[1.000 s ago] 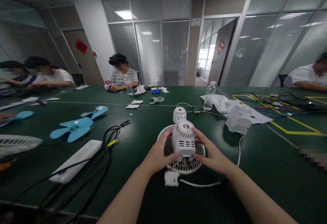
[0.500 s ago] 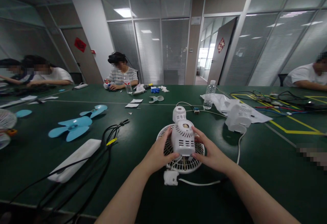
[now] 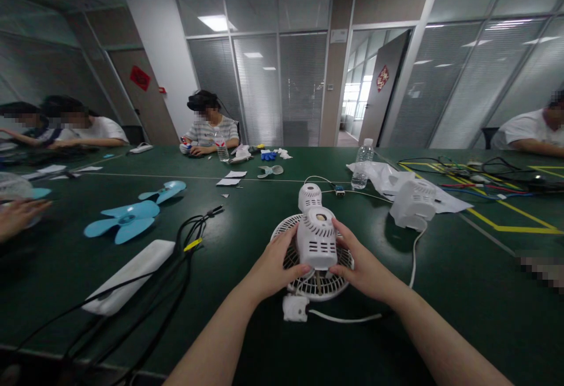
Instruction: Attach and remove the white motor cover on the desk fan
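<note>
As left hand [image 3: 273, 265] and right hand [image 3: 370, 268] are clasping housing [image 3: 318, 242] from nine and three o'clock, I'm likely aligning it; next needing even pressure.

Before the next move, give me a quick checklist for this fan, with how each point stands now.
1. Left hand on the motor housing: ok.
2. Right hand on its opposite side: ok.
3. Housing fixed to the fan grille beneath: cannot tell, the join is hidden.
4. White cable clear of the right forearm: not ok, the forearm crosses over it in this view.
5. Water bottle upright, away from both hands: ok.
</note>
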`<state>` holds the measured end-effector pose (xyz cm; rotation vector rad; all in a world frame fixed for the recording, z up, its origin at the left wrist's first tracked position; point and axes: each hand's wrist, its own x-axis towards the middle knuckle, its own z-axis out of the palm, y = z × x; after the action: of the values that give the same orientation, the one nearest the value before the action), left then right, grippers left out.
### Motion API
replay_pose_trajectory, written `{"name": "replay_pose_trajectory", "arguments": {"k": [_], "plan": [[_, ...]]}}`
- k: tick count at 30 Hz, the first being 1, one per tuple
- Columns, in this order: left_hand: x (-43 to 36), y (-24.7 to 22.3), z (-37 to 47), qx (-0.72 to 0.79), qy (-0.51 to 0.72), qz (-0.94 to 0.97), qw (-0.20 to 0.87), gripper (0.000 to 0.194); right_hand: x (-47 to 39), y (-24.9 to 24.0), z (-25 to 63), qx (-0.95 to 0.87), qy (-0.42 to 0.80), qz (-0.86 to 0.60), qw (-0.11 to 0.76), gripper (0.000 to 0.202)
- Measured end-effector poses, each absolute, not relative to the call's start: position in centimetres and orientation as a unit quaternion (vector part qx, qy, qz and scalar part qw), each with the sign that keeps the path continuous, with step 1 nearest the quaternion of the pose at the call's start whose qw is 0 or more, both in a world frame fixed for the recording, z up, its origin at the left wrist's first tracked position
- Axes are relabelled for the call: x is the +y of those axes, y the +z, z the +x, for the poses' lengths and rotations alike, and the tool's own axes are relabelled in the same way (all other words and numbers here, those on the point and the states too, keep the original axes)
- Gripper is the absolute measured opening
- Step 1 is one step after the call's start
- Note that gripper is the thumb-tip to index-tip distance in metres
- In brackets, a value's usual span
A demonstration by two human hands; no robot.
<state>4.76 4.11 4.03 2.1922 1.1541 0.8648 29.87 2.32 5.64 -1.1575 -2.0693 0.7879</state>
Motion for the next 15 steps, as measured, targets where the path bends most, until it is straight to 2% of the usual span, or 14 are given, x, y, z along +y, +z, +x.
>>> {"name": "replay_pose_trajectory", "arguments": {"k": [15], "plan": [[4.3, 4.13, 4.86, 0.43, 0.337, 0.789, 0.281, 0.089, 2.42, 5.51, 29.77, -0.798, 0.263, -0.443, 0.314, 0.092]]}}
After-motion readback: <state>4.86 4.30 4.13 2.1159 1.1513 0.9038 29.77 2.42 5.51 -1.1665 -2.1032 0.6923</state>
